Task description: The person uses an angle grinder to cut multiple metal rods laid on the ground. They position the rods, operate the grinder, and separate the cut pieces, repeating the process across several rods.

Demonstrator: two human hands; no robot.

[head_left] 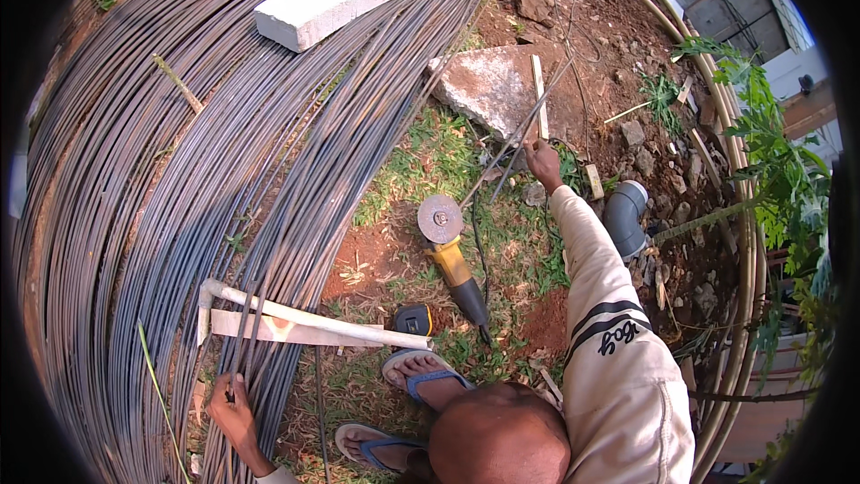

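Mostly, the ground on the left is taken up by a great bundle of steel bars [296,125], curving from the top edge down to the lower left. Next in size is the right arm in its cream sleeve [618,332], stretched nearly straight, up and slightly inward from the lower edge, over the grass and soil. Ahead of it lies a broken concrete slab [488,85], and a long white block [345,0] sits on the far part of the bundle. A pale bent pipe [309,312] crosses the near bars beside a flat board [309,332], some bars passing over both. A yellow and black angle grinder [455,271] lies on the grass between the arms, disc pointing away, and a grey pipe elbow [624,218] rests right of the sleeve. The right hand [543,164] has its fingers curled at the near end of a pale strip [539,94], close by some thin rods [557,87]; I cannot tell which of these it grips. The left hand [235,412], low among the near bars, has its wrist toward the lower edge, thumb and forefinger pinching a small dark piece [230,392] of unclear kind. A tape measure [414,319] sits by the pipe's free end.
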